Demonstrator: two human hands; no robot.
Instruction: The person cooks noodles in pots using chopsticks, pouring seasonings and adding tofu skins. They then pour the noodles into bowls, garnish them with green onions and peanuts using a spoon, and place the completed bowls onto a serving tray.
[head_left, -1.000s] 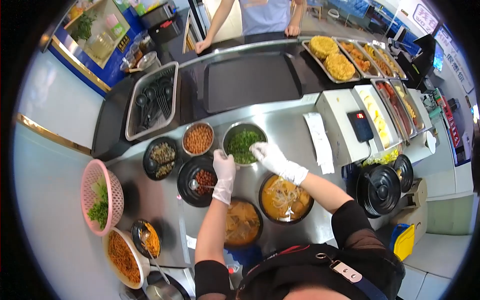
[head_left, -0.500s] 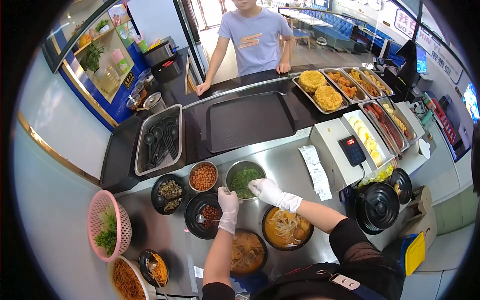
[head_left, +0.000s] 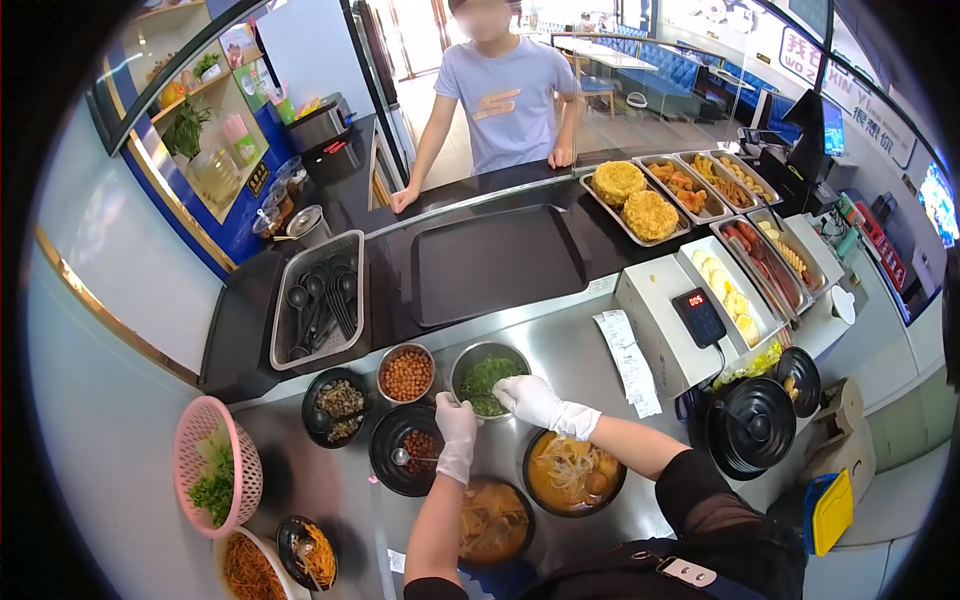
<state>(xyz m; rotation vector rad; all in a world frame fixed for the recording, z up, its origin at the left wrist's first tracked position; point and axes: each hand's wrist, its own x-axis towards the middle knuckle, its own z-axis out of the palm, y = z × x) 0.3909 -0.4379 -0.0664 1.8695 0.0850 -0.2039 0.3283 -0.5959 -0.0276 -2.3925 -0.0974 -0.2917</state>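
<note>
My left hand [head_left: 456, 422], in a clear white glove, is closed at the lower left of a steel bowl [head_left: 460, 372] of chopped green herbs [head_left: 488, 380]. My right hand [head_left: 528, 402], gloved too, has its fingers pinched together at the bowl's lower right rim. Whatever either hand holds is too small or hidden to make out. Below them stand a noodle soup bowl with bean sprouts and an egg [head_left: 570, 468] and a second soup bowl [head_left: 494, 522], partly behind my left forearm. A black bowl of peanuts with a spoon [head_left: 398, 472] sits left of my left wrist.
A steel bowl of beans or nuts [head_left: 407, 372] and a black topping bowl [head_left: 337, 408] stand left. Further left is a pink basket of greens [head_left: 250, 480]. A black tray [head_left: 500, 268] lies on the counter, with a person [head_left: 505, 110] behind it. Receipts [head_left: 630, 365] lie right.
The camera view has tilted slightly, so the counter sits lower in the picture. Both hands stay closed beside the herb bowl, with barely any shift relative to it.
</note>
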